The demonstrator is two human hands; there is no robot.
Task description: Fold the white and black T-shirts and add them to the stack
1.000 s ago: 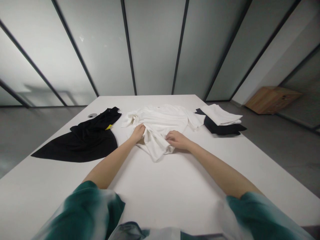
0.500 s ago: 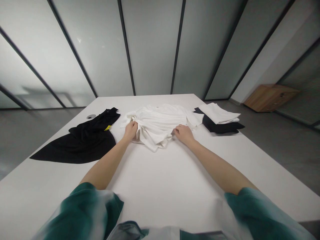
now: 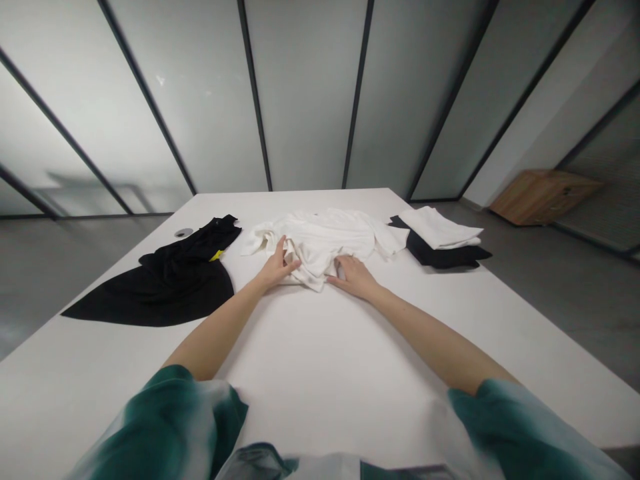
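A white T-shirt lies spread on the table, its near edge rumpled into loose folds. At the left of that edge is my left hand, thumb and fingers apart, resting against the cloth. My right hand touches the right side of the same edge, with a gap between its thumb and curved fingers. Neither hand grips the fabric. The tips of some right fingers are hard to see against the folds.
A crumpled black garment with a yellow patch lies on the left of the white table. To the right, folded white cloth rests on folded black cloth. A round grommet sits near the left edge.
Both hands have let go of the shirt's near edge and opened. They have moved inward, closer to each other, and the near folds are bunched a little farther away.
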